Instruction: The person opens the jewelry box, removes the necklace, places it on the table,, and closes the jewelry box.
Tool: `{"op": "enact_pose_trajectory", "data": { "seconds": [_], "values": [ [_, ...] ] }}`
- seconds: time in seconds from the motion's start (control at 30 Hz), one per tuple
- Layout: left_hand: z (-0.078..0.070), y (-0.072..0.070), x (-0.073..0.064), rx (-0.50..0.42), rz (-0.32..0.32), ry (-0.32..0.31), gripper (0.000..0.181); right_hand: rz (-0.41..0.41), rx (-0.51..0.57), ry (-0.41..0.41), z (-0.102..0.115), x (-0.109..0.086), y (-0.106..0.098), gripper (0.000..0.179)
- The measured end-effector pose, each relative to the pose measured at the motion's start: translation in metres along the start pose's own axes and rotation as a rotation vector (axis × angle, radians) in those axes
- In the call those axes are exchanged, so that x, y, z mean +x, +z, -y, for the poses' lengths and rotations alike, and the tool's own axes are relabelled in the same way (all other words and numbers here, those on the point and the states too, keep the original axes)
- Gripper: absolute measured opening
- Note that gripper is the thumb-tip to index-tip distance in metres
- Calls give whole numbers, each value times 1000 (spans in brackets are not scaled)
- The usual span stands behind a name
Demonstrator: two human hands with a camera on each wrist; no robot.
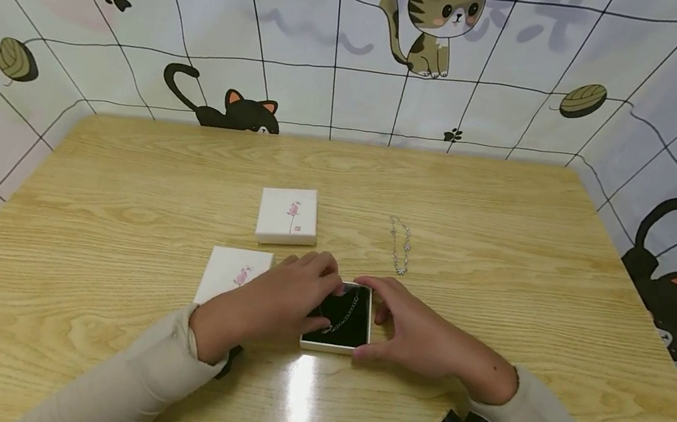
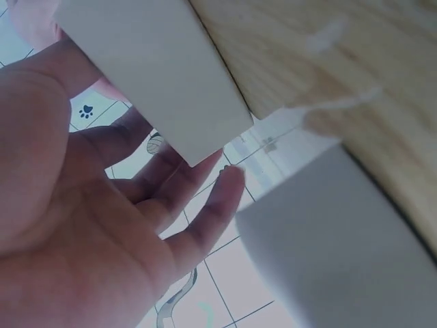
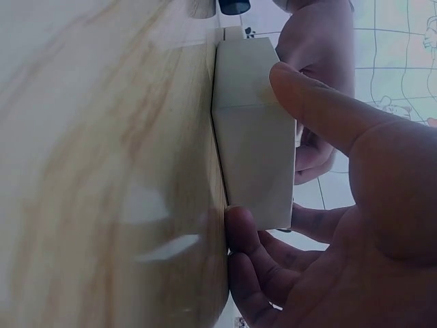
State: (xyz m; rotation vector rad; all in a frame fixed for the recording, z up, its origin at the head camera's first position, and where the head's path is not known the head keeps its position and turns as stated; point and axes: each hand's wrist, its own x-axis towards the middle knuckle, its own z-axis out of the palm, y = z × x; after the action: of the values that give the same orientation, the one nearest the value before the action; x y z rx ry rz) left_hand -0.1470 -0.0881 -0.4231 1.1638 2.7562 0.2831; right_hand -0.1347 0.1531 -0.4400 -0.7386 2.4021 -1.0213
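A small white jewelry box point(image 1: 334, 349) with a dark lining sits on the table, a silver chain bracelet point(image 1: 351, 313) lying inside. My right hand point(image 1: 419, 333) grips the box's right side, thumb at the near corner and fingers at the far one; the right wrist view shows the thumb on the box wall point(image 3: 256, 157). My left hand point(image 1: 280, 298) reaches over the box's left part. Its thumb and forefinger dip inside beside the bracelet, their tips apart. The left wrist view shows the other fingers loosely bent by the box's outer wall point(image 2: 157, 68).
A white square box lid point(image 1: 227, 271) with a pink flower lies partly behind my left hand. Farther back is a similar white box point(image 1: 288, 216). Another silver bracelet point(image 1: 406, 248) lies on the wooden table point(image 1: 496, 230) at the right. Cat-print sheeting point(image 1: 302, 26) stands behind the table.
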Motion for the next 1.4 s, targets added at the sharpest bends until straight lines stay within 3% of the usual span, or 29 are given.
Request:
{"op": "enact_pose_trajectory", "data": {
  "seconds": [0.17, 0.33, 0.87, 1.03, 1.4],
  "values": [
    [-1, 0, 1, 97, -62, 41, 39, -8, 2, 1, 0, 0, 0, 95],
    [-3, -1, 2, 174, -73, 61, 39, -10, 0, -4, 1, 0, 0, 95],
    [-4, -5, 5, 198, -63, 79, 38, -9, 6, -16, 0, 0, -2, 95],
    [-2, -6, 3, 139, -79, 78, 39, -5, 14, -22, 0, 0, -2, 94],
    [3, -13, -2, -122, -63, 85, 39, -15, 30, -28, 0, 0, 1, 93]
  ]
}}
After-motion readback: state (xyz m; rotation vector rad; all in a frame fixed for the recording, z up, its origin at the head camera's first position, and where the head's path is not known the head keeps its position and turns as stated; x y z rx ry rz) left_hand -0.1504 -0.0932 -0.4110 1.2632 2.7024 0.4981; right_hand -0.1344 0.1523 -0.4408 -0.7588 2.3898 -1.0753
